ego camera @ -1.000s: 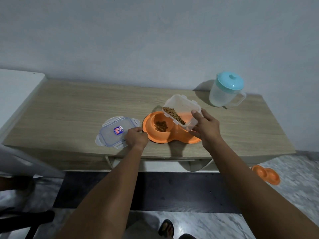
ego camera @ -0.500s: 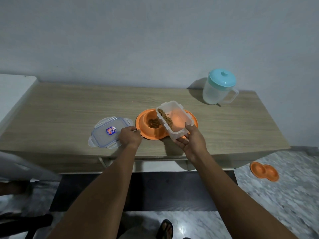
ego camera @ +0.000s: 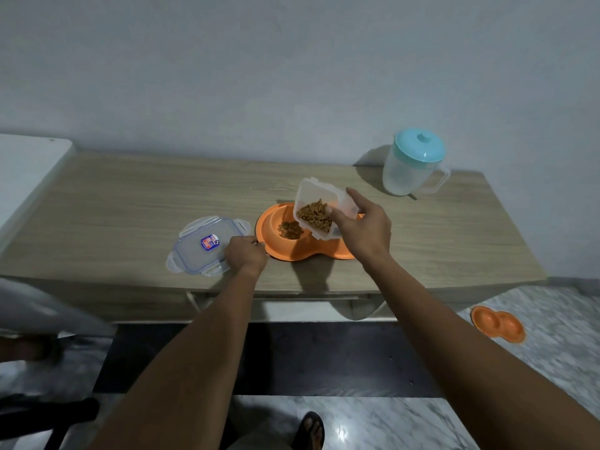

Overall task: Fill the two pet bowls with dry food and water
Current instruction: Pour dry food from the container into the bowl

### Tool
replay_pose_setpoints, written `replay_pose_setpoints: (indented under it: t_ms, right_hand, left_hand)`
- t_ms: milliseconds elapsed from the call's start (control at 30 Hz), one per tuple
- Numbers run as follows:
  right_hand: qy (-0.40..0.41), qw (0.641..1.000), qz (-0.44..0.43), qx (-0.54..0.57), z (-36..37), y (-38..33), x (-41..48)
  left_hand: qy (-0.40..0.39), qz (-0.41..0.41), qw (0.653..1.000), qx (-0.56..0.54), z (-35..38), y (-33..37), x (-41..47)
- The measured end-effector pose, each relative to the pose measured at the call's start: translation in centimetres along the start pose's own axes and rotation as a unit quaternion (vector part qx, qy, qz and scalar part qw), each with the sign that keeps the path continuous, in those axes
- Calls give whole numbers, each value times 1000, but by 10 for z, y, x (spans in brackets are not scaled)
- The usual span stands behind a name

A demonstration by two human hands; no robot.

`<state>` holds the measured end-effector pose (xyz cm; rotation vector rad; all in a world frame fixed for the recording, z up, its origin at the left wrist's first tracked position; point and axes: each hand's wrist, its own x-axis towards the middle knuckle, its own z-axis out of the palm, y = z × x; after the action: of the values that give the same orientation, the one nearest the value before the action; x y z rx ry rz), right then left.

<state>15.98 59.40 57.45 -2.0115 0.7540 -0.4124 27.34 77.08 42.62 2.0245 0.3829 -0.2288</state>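
An orange double pet bowl (ego camera: 272, 250) lies on the wooden table (ego camera: 130, 206). Its left well holds a small heap of brown dry food (ego camera: 290, 229); its right well is mostly hidden behind my right hand. My right hand (ego camera: 362, 228) grips a clear plastic container (ego camera: 316, 193) of dry food, tilted down to the left above the left well. My left hand (ego camera: 245, 256) pinches the bowl's left rim. A clear pitcher (ego camera: 410, 164) with a turquoise lid stands at the back right of the table.
The container's clear lid (ego camera: 204, 248) with a blue sticker lies flat left of the bowl, touching my left hand. A second orange double bowl (ego camera: 498, 323) sits on the marble floor at the right. A white surface (ego camera: 26, 170) adjoins the table's left end.
My right hand has lifted the container from near the table's front edge and tipped it over the left well. My left hand stays on the bowl's rim.
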Motion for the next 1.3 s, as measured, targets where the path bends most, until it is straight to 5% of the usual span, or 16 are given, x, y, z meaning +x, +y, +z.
replay_pose_setpoints:
  t_ms: [300, 867, 1100, 1300]
  right_hand:
    - [-30, 987, -76, -140, 3, -19, 7]
    - [-26, 983, -77, -164, 4, -28, 10]
    - [-4, 996, 77, 34, 2, -20, 20]
    - [-27, 925, 230, 301, -1, -2, 12]
  left_hand:
    - [1, -9, 1000, -5, 0, 1, 3]
    - [-1, -10, 1000, -8, -2, 5, -3]
    - [-3, -15, 1000, 3, -2, 5, -3]
    - [4, -15, 1000, 6, -4, 8, -7]
